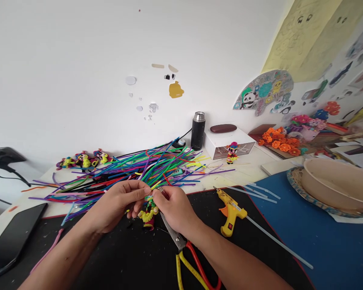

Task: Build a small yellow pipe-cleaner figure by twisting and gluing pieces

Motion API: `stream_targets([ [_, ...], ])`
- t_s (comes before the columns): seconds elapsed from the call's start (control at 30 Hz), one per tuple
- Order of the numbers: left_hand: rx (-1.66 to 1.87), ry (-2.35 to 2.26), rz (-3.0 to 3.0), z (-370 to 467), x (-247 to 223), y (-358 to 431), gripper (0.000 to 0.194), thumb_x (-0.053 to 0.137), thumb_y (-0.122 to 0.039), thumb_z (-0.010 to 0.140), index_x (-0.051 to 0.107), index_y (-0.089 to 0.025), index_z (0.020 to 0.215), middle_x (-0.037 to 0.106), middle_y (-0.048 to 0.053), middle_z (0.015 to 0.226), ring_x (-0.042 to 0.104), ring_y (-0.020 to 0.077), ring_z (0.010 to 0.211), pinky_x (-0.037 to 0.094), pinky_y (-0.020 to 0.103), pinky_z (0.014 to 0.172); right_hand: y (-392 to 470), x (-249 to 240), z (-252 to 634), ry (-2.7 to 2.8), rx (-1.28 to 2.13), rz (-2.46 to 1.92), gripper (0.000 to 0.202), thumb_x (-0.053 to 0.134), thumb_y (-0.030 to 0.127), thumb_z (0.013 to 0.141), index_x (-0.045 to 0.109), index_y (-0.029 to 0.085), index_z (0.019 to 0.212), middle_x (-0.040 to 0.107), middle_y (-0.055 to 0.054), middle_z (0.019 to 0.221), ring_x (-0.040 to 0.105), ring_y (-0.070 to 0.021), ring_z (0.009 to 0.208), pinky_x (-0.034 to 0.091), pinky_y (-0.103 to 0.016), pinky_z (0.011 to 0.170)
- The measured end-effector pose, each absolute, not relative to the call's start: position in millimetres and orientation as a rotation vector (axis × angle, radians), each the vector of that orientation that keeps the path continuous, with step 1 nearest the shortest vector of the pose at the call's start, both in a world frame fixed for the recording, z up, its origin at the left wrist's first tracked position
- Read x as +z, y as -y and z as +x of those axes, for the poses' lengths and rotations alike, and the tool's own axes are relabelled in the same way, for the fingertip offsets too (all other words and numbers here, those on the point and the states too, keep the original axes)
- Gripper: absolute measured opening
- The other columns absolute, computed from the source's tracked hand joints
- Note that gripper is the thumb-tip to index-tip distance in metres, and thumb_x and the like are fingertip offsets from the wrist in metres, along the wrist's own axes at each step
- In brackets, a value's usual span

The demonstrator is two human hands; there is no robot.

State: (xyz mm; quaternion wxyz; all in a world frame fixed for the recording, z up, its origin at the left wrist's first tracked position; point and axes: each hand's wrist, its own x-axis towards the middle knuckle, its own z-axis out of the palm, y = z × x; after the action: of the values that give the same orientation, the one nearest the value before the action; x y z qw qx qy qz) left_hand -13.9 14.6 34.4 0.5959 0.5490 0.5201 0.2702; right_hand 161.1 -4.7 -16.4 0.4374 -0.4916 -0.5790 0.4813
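Note:
My left hand (pixel 121 201) is closed, its thumb and index finger pinching at a short yellow pipe cleaner (pixel 156 185). My right hand (pixel 175 207) meets it fingertip to fingertip, also closed in a pinch on that piece; a small greyish bit shows at its index finger, too small to name. Just below the hands is a pipe-cleaner figure (pixel 148 217) with yellow arms and a dark red base, partly covered by the fingers. Scissors (pixel 180 243) with red and yellow handles lie under my right hand and wrist, their blade tips hidden.
Loose coloured pipe cleaners (pixel 124 177) are heaped behind the hands. A yellow glue gun (pixel 231 211) lies to the right, near clear glue sticks (pixel 257 192) and a large bowl (pixel 339 181). Further back stand a black flask (pixel 198 131) and another figure (pixel 232 153). A phone (pixel 16 237) lies left.

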Motion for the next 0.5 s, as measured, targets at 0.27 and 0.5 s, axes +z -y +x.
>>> stream_targets([
  [0.27, 0.713, -1.352, 1.705, -9.0, 43.9, -7.1, 0.041, 0.075, -0.061, 0.080, 0.069, -0.020, 0.079, 0.062, -0.002, 0.059, 0.053, 0.0144, 0.052, 0.037, 0.024, 0.050, 3.7, -11.8, 163.8, 1.390, 1.228, -1.246, 0.039, 0.055, 0.041, 0.091, 0.043, 0.023, 0.059, 0.045, 0.005, 0.054, 0.042, -0.0132, 0.054, 0.025, -0.028, 0.053],
  [0.5, 0.797, -1.424, 2.375, -12.4, 37.8, 0.0, 0.032, 0.057, -0.049, 0.097, 0.074, -0.022, 0.088, 0.075, 0.002, 0.074, 0.064, 0.0174, 0.060, 0.042, 0.026, 0.058, 2.3, -14.0, 163.3, 1.372, 1.244, -1.233, 0.040, 0.056, 0.040, 0.091, 0.040, 0.023, 0.058, 0.039, 0.005, 0.054, 0.039, -0.0128, 0.054, 0.023, -0.027, 0.052],
])
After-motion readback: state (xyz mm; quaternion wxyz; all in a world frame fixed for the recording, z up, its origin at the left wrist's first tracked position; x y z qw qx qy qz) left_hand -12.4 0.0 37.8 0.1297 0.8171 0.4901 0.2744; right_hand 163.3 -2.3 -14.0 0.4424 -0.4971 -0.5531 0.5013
